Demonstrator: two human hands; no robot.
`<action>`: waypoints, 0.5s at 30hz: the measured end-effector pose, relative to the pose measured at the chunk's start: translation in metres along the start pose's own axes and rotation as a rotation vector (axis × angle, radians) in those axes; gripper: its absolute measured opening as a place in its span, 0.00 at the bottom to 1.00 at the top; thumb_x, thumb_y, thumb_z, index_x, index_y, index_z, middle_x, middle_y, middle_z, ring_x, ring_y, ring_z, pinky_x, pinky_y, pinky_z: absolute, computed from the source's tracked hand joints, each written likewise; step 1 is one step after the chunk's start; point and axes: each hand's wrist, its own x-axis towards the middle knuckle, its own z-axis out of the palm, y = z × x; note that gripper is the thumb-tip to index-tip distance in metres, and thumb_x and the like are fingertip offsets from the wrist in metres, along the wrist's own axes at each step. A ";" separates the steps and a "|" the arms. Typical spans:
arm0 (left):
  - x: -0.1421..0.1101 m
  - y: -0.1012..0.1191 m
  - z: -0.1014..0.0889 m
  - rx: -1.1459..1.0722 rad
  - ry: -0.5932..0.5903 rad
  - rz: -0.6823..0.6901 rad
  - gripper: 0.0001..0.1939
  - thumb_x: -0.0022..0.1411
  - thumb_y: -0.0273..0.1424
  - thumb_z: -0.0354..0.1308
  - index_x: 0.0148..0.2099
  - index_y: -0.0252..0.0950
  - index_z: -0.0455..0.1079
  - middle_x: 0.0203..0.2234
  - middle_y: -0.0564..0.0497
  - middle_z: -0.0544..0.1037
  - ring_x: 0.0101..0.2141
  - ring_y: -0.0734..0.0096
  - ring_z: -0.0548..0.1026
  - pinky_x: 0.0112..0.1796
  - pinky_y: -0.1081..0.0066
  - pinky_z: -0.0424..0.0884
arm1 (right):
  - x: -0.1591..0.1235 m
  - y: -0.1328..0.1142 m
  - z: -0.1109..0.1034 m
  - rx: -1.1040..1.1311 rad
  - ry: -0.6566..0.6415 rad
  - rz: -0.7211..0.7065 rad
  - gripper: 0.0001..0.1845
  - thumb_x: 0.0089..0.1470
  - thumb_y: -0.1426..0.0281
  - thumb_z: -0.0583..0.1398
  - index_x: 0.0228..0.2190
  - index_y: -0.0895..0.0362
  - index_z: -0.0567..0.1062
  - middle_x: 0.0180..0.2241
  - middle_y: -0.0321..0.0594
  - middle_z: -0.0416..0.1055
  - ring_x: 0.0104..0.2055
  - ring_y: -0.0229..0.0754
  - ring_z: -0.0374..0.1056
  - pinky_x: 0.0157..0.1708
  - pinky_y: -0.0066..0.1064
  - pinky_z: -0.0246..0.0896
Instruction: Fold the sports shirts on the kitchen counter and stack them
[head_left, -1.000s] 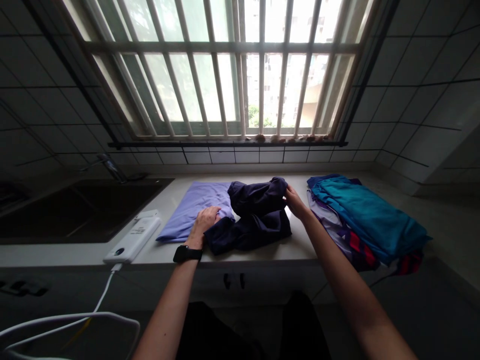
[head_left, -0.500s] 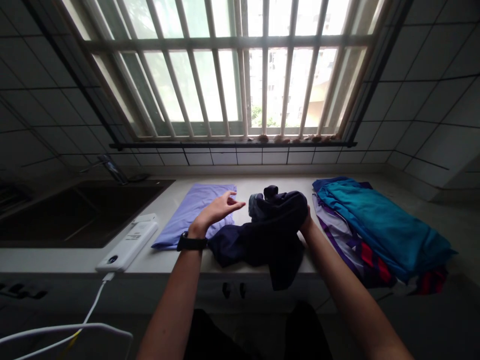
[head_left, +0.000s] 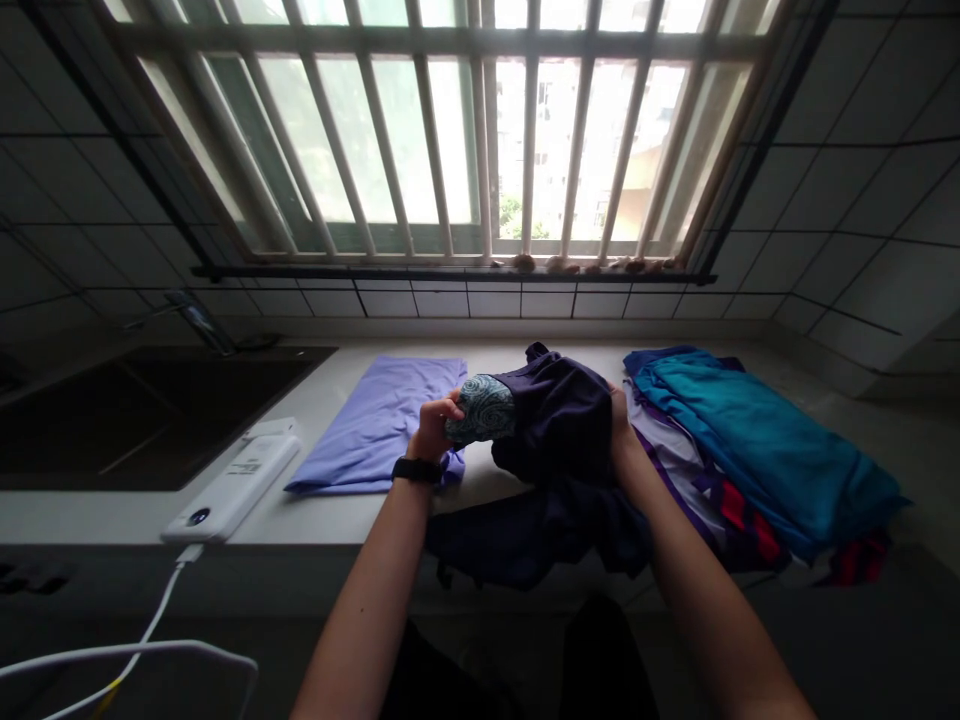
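Note:
A dark navy garment is bunched between my two hands over the counter's front part, its lower folds hanging past the edge. My left hand, with a black band on the wrist, is closed on a teal swirl-patterned part of it. At the garment's right side my right hand grips the dark cloth, its fingers partly hidden by it. Just behind my left hand lies a folded lavender cloth, flat on the counter. Which kind of garment the navy one is, I cannot tell.
On the right lies a stack of folded clothes, a teal garment on top. A white power bank with a cable sits left, beside a dark sink and faucet. Behind the counter is a barred window.
My left hand, open and apart from the cloth before, has closed on the garment's patterned part. The garment is spread wider, with more of the pattern showing. The view has tilted down slightly.

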 end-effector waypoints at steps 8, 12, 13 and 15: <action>0.007 -0.005 0.024 0.063 0.028 -0.138 0.22 0.55 0.51 0.68 0.30 0.35 0.75 0.25 0.48 0.79 0.35 0.58 0.80 0.35 0.65 0.75 | -0.026 -0.034 0.008 0.368 -0.242 0.222 0.29 0.52 0.39 0.57 0.32 0.51 0.77 0.31 0.44 0.79 0.44 0.58 0.76 0.45 0.48 0.73; 0.012 -0.007 0.040 0.208 -0.081 0.041 0.21 0.44 0.35 0.79 0.38 0.35 0.77 0.35 0.48 0.82 0.42 0.61 0.79 0.42 0.69 0.73 | -0.024 -0.035 0.008 0.288 -0.370 0.304 0.28 0.50 0.41 0.61 0.34 0.53 0.78 0.34 0.43 0.81 0.41 0.54 0.78 0.45 0.46 0.74; 0.011 -0.006 0.043 0.222 -0.162 0.059 0.24 0.44 0.35 0.79 0.43 0.35 0.78 0.39 0.46 0.82 0.45 0.61 0.79 0.44 0.69 0.72 | -0.021 -0.032 0.010 0.264 -0.355 0.285 0.22 0.49 0.46 0.65 0.34 0.52 0.78 0.34 0.40 0.81 0.40 0.51 0.78 0.44 0.43 0.75; 0.007 -0.002 0.046 0.244 -0.321 0.030 0.28 0.46 0.36 0.78 0.49 0.36 0.78 0.44 0.44 0.82 0.47 0.59 0.78 0.46 0.67 0.72 | -0.016 -0.026 0.013 0.268 -0.329 0.243 0.17 0.44 0.59 0.70 0.37 0.50 0.77 0.37 0.35 0.81 0.39 0.45 0.78 0.43 0.36 0.74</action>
